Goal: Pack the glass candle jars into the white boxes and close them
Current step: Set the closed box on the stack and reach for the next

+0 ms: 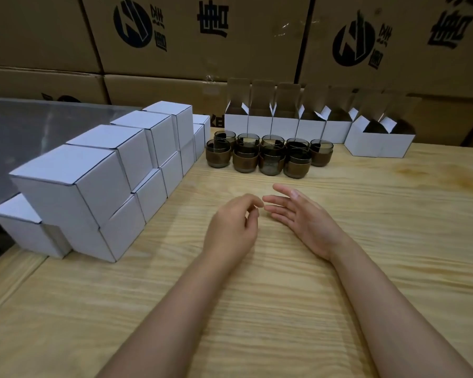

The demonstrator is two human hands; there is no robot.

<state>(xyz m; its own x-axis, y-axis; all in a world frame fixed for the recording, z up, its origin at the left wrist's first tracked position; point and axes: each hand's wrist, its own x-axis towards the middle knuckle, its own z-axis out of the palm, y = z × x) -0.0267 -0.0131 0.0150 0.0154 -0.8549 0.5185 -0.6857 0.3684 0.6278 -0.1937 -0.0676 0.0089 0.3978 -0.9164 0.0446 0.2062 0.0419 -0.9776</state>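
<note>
Glass candle jars (268,154): about nine, unpacked, clustered in two rows at the far centre of the table (257,309). They are upright and touching or nearly touching each other. Dark glass with brown sleeves.

Open white boxes (284,124): a row just behind the jars with their flaps up, plus a pair to the far right (380,143). Some interiors look dark, and I can't tell whether jars are already in them.

Closed white boxes (93,186): stacked two high along the left, running from near left to far centre. Probably finished units, but the contents can't be seen.

Progress estimate: a good part is done if the stack is packed output. Left to do: load the remaining jars and fold all the open flaps.

Hands: both are over the near-centre table, well short of the jars, and empty.
- Left hand (230,227): fingers loosely curled, gripping nothing.
- Right hand (301,216): fingers spread and relaxed, palm turned inward.

Surroundings: a wall of brown cartons (230,36) behind, and a grey sheet (25,126) at far left.

Obstructions:
- The reach path to the jars is open.
- The tight cluster means that lifting a back-row jar risks knocking the front ones, so take the front row first.
- Upright flaps could snag during loading.
</note>
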